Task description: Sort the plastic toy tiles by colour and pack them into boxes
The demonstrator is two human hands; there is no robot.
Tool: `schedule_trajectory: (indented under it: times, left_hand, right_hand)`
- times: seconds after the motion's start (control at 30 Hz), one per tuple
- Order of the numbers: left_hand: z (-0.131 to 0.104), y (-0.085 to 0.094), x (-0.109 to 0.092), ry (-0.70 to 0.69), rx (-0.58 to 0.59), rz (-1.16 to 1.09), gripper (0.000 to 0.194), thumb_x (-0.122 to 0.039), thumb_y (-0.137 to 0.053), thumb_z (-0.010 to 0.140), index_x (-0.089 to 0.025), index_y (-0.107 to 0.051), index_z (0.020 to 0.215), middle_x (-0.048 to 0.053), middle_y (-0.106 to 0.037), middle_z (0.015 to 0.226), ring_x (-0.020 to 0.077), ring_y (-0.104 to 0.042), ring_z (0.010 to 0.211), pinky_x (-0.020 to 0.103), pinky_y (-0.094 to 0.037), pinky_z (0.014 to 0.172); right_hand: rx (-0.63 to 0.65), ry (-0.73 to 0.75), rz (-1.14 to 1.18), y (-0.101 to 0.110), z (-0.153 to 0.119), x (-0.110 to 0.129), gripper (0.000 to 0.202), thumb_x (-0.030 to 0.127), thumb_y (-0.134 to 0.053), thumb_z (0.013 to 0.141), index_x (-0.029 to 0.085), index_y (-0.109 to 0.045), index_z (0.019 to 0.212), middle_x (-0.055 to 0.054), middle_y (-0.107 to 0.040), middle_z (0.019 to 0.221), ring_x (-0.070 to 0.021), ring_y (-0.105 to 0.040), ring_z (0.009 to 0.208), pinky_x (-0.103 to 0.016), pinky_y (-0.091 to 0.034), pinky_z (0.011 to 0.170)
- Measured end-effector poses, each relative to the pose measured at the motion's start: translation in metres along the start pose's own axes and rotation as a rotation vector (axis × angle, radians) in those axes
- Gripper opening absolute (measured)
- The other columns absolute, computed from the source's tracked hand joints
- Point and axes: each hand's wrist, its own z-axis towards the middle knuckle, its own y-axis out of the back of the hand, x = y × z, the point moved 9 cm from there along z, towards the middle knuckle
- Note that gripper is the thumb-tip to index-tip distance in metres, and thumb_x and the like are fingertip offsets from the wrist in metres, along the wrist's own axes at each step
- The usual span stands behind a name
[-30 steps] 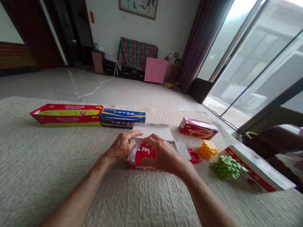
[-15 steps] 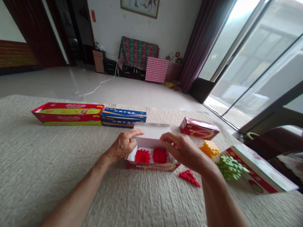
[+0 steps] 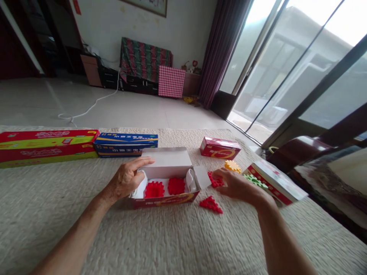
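An open red box (image 3: 166,200) with a raised white lid (image 3: 168,157) holds two red toothed pieces (image 3: 155,189) and white cloth or lining at both ends. My left hand (image 3: 125,178) grips the box's left rear edge, thumb over the side and fingers along the lid. To the right of the box, my right hand (image 3: 233,183) is over a red toothed piece (image 3: 215,179), its fingers touching or just above it. A red triangular piece (image 3: 210,204) lies nearer to me. Yellow pieces (image 3: 233,166) and green pieces (image 3: 254,180) lie beyond my right hand.
A red-and-yellow box (image 3: 48,145) and a blue box (image 3: 126,145) stand end to end at the back left. A small red box (image 3: 220,148) stands at the back right. A white-and-red carton (image 3: 278,182) is at the right, on the quilted cover (image 3: 137,244).
The view has turned right. My right hand has left the box's right end and moved right to the red piece. The right side flap now sticks outward. My left hand stays on the box.
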Motion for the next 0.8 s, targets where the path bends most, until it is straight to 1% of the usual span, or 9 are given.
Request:
schedule_trajectory:
  times: [0.1,0.13,0.23,0.3,0.4,0.47,0.63,0.73,0.8]
  left_hand:
    - [0.001,0.0,0.001,0.008,0.002,0.008,0.048,-0.018,-0.045,0.071,-0.019,-0.071,0.11,0.003,-0.07,0.12,0.0209,-0.063,0.116,0.032,-0.043,0.109]
    - [0.001,0.0,0.001,0.01,0.004,0.01,0.047,-0.018,-0.044,0.071,-0.018,-0.071,0.11,0.003,-0.07,0.12,0.0209,-0.063,0.116,0.032,-0.043,0.109]
    - [0.001,0.0,0.002,0.017,0.008,0.018,0.047,-0.019,-0.044,0.071,-0.016,-0.071,0.11,0.004,-0.07,0.121,0.0212,-0.063,0.116,0.032,-0.043,0.109]
    - [0.001,-0.001,0.003,0.015,0.009,0.021,0.047,-0.019,-0.044,0.071,-0.016,-0.071,0.11,0.004,-0.07,0.121,0.0211,-0.063,0.117,0.032,-0.043,0.109]
    - [0.0,-0.001,0.003,0.006,0.007,0.021,0.047,-0.018,-0.044,0.072,-0.016,-0.071,0.11,0.004,-0.07,0.121,0.021,-0.063,0.117,0.032,-0.043,0.109]
    - [0.0,-0.001,0.004,0.003,0.005,0.025,0.047,-0.018,-0.044,0.072,-0.016,-0.071,0.11,0.004,-0.07,0.121,0.0209,-0.063,0.117,0.032,-0.043,0.109]
    - [0.0,0.0,0.001,-0.004,0.002,0.021,0.048,-0.016,-0.044,0.071,-0.016,-0.071,0.11,0.005,-0.07,0.121,0.0207,-0.063,0.116,0.033,-0.044,0.109]
    - [0.001,0.001,-0.001,-0.01,-0.003,0.013,0.048,-0.016,-0.044,0.071,-0.015,-0.071,0.11,0.006,-0.07,0.12,0.0207,-0.064,0.115,0.033,-0.045,0.108]
    - [0.001,0.001,-0.002,-0.016,-0.006,0.007,0.048,-0.015,-0.043,0.071,-0.014,-0.071,0.11,0.006,-0.07,0.119,0.0204,-0.064,0.115,0.032,-0.045,0.108]
  right_hand:
    - [0.103,-0.031,-0.005,-0.005,-0.004,0.004,0.032,0.018,-0.063,0.073,0.02,-0.066,0.105,-0.008,-0.069,0.102,-0.0211,-0.065,0.09,-0.035,-0.051,0.081]
    - [0.105,-0.048,-0.016,-0.004,-0.005,0.003,0.034,0.017,-0.062,0.073,0.019,-0.065,0.107,-0.009,-0.068,0.105,-0.0219,-0.064,0.093,-0.036,-0.051,0.084]
    - [0.102,-0.092,-0.053,-0.004,-0.004,-0.006,0.045,0.008,-0.054,0.072,0.016,-0.061,0.116,-0.013,-0.064,0.117,-0.0237,-0.062,0.105,-0.037,-0.047,0.093]
    - [0.118,-0.097,-0.063,-0.011,-0.001,-0.011,0.055,0.002,-0.05,0.068,0.015,-0.058,0.12,-0.014,-0.06,0.126,-0.0251,-0.058,0.115,-0.037,-0.045,0.099]
    - [0.139,-0.093,-0.072,-0.023,0.003,-0.019,0.064,-0.002,-0.046,0.064,0.017,-0.056,0.124,-0.014,-0.057,0.133,-0.0253,-0.053,0.124,-0.036,-0.042,0.102]
    - [0.137,-0.081,-0.074,-0.03,0.007,-0.022,0.064,-0.002,-0.044,0.065,0.019,-0.056,0.124,-0.012,-0.058,0.132,-0.0237,-0.053,0.123,-0.036,-0.042,0.102]
    - [0.113,-0.08,-0.07,-0.038,0.011,-0.028,0.05,0.002,-0.046,0.071,0.018,-0.06,0.117,-0.011,-0.065,0.117,-0.022,-0.06,0.109,-0.034,-0.045,0.094]
    - [0.085,-0.074,-0.073,-0.031,0.009,-0.028,0.043,0.005,-0.049,0.073,0.018,-0.061,0.113,-0.011,-0.066,0.113,-0.0222,-0.063,0.103,-0.034,-0.047,0.088]
    - [0.039,-0.075,-0.082,-0.017,0.008,-0.024,0.04,0.009,-0.052,0.075,0.018,-0.061,0.113,-0.012,-0.066,0.112,-0.0234,-0.064,0.1,-0.036,-0.049,0.086]
